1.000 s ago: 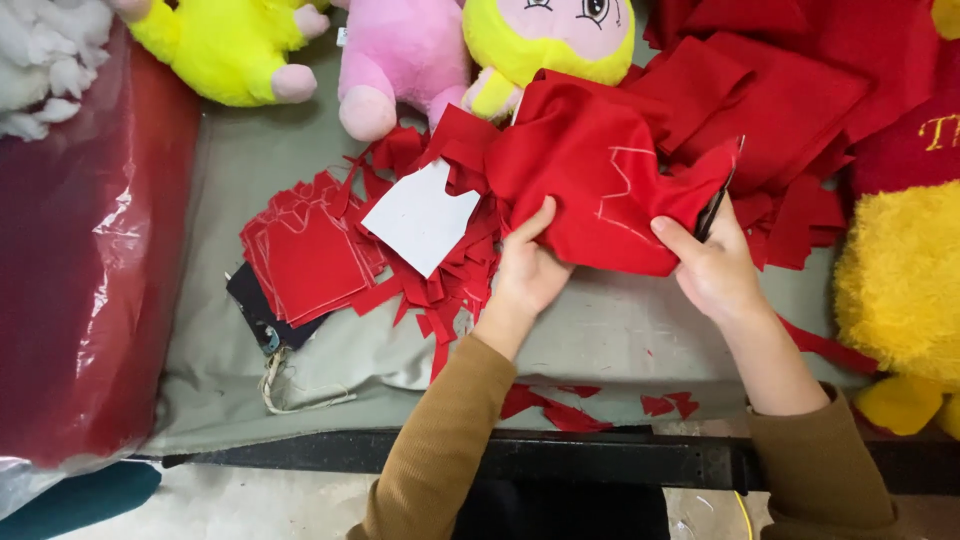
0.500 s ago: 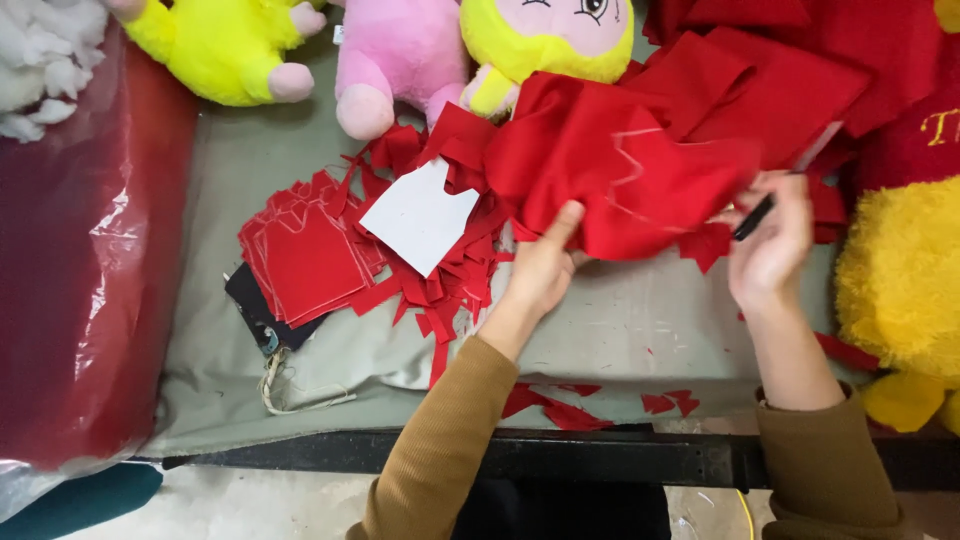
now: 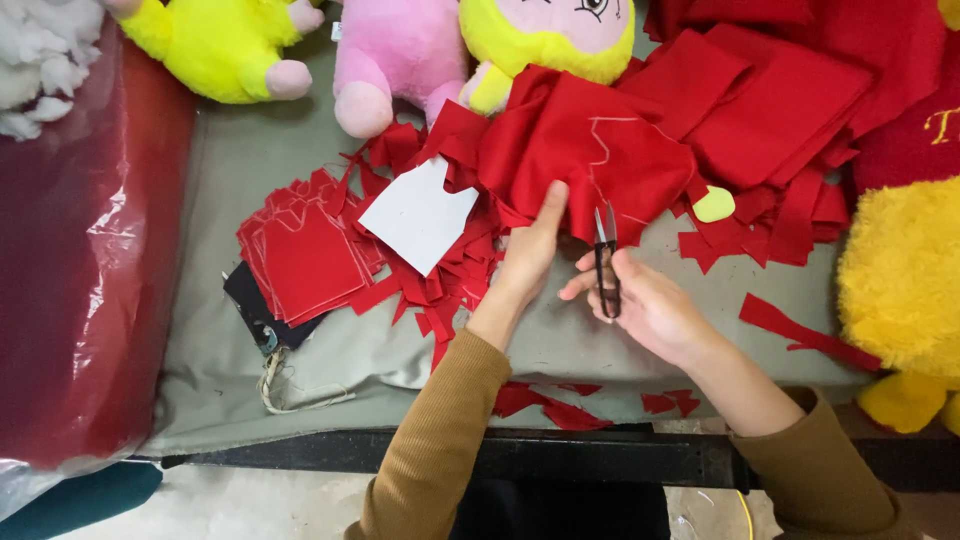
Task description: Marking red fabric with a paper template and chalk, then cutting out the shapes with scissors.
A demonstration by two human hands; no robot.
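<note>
Cutting along a chalked line is the step judged to be in hand: a large piece of red fabric (image 3: 590, 150), marked with a pale outline, is pinned down at its lower edge by the left hand (image 3: 530, 250), whose fingers (image 3: 553, 200) are pressed flat on the cloth rather than curled round it. A pair of small black snips (image 3: 606, 262) is gripped in the right hand (image 3: 650, 305), the fingers closed about the handle and the blades pointed up at the fabric's edge, touching or just short of it; which cannot be told. The fabric is spread on the grey-covered bench (image 3: 330, 345), near its middle, just below a yellow plush toy (image 3: 545, 45). To the left, a white paper template (image 3: 418, 215) is laid on red offcuts, beside a stack of cut red pieces (image 3: 300, 255). For the next move, the blades would need to be lined up with the chalk mark while the cloth is kept taut under the left hand.
</note>
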